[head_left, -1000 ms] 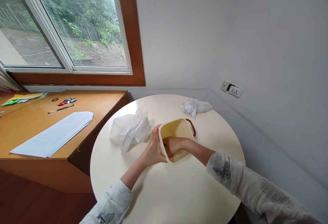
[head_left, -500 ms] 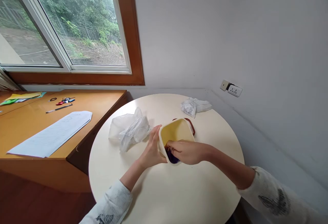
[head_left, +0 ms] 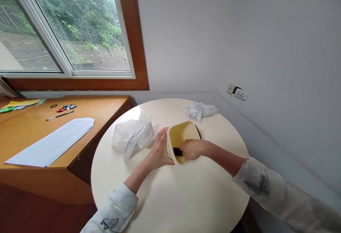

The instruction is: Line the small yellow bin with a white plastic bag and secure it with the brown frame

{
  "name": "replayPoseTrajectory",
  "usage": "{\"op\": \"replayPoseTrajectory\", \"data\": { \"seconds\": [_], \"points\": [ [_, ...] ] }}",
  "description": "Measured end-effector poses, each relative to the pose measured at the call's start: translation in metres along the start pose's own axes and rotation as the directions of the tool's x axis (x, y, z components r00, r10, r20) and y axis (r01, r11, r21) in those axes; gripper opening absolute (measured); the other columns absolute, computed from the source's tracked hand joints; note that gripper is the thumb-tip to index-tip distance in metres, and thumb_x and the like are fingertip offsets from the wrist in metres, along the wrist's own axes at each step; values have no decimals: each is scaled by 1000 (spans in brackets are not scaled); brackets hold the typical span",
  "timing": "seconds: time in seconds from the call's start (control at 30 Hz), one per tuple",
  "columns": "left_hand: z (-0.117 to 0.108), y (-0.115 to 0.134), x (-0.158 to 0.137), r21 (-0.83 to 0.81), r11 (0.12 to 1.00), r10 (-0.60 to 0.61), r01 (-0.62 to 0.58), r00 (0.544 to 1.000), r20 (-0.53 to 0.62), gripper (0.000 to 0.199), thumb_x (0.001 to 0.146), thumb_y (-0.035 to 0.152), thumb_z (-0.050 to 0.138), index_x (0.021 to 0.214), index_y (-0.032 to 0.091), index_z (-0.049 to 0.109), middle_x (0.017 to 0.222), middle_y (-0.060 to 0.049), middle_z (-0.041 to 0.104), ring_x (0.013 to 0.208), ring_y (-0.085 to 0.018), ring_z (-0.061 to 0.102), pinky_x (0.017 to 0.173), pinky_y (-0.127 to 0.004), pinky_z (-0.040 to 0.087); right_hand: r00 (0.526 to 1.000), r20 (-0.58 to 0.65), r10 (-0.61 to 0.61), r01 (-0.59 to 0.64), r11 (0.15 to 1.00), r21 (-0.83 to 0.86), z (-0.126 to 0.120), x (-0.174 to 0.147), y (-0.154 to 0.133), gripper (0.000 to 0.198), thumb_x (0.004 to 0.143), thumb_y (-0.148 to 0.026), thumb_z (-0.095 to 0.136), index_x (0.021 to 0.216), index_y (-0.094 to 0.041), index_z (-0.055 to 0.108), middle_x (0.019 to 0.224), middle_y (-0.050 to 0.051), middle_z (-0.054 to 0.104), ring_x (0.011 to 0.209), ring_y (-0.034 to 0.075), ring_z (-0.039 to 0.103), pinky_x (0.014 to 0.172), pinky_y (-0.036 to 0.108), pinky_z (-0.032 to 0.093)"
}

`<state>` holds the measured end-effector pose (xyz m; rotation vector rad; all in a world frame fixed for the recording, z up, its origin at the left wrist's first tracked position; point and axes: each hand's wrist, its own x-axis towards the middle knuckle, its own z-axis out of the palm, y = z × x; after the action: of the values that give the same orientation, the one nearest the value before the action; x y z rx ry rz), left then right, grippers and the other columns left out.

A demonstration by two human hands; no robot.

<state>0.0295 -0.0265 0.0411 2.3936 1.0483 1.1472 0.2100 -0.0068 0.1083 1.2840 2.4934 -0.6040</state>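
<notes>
A pale yellow plastic container (head_left: 183, 132) with rounded corners is tilted over the round table, its mouth facing me. My left hand (head_left: 160, 150) grips it by the left wall, thumb near the lower rim and fingers along the upper side. Inside the opening is my right hand (head_left: 192, 149), its fingers curled and partly hidden. At those fingertips, low in the container, shows a dark, almost black item (head_left: 177, 151); its kind is unclear. A reddish-brown edge (head_left: 198, 131), perhaps a lid, peeks out behind the container.
On the round white table (head_left: 170, 197) lie a crumpled clear plastic bag (head_left: 134, 133) at left and a white bag (head_left: 201, 111) at the back right. The wooden desk (head_left: 106, 107) beside it holds papers (head_left: 53, 142), a pen (head_left: 60, 115) and keys (head_left: 66, 107).
My right hand has shifted up and slightly right within the container. Dark purple stuff that lined its lower corner now appears as a smaller dark patch at the fingers, with yellow wall showing below.
</notes>
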Motion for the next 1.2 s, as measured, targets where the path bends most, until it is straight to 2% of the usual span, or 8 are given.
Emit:
{"op": "replayPoseTrajectory", "data": {
  "seconds": [0.1,0.27,0.37,0.5,0.73,0.8,0.97,1.2],
  "points": [
    [-9,0,4,-37,999,-30,31,999,13,127,44,23,80,140,29,-3,142,-15,16,132,-38,16,102,-57,29,998,41,-47,46,998,35,-11,-39,0,19,79,-19,41,71,-17,59,67,6,60,57,18,54,48,27,36],
    [-30,5,16,-192,972,-94,133,975,200,127,49,25,78,140,28,-10,146,-14,14,133,-33,20,104,-51,29,943,-221,-251,286,947,147,0,-77,-5,24,82,-37,47,98,-20,55,88,5,63,76,19,56,62,27,39],
    [-36,1,16,-274,941,-140,201,963,229,121,55,30,77,140,30,-9,147,-13,14,134,-30,19,103,-49,31,890,-398,-223,241,970,-4,21,-66,-9,19,84,-25,42,97,-17,55,82,6,62,72,18,56,60,27,37],
    [-23,2,1,-242,942,-221,232,973,71,97,70,32,67,140,32,1,146,-11,18,135,-27,19,107,-50,23,841,-529,-112,143,990,17,37,-40,-20,24,85,-17,37,103,-14,53,80,7,63,66,17,57,56,25,36],
    [21,9,-12,9,987,-157,163,963,-220,113,62,28,72,137,24,-12,142,-20,8,134,-38,8,102,-59,24,753,-657,-7,261,920,290,40,-14,-50,31,88,-22,36,116,-19,48,94,6,64,83,17,60,68,24,41],
    [24,0,-10,76,987,-117,141,959,-259,109,63,27,70,137,25,-10,138,-20,13,132,-38,15,100,-58,27,769,-639,8,287,889,356,40,-13,-53,26,89,-27,35,107,-19,53,92,6,65,80,16,59,68,24,41],
    [16,-18,-10,107,992,-33,65,960,-279,112,51,36,76,136,27,2,131,-16,23,124,-36,28,95,-55,35,902,-419,-100,244,921,305,31,-28,-33,36,90,-32,31,75,-17,60,73,4,64,63,14,54,55,23,35],
    [17,-10,-3,137,984,133,-109,974,-182,113,48,41,78,135,26,8,128,-16,26,123,-36,29,98,-57,30,994,-85,-62,70,993,97,15,-8,-13,21,78,-24,44,83,-19,64,81,5,66,70,17,58,53,23,37]
  ]
}}
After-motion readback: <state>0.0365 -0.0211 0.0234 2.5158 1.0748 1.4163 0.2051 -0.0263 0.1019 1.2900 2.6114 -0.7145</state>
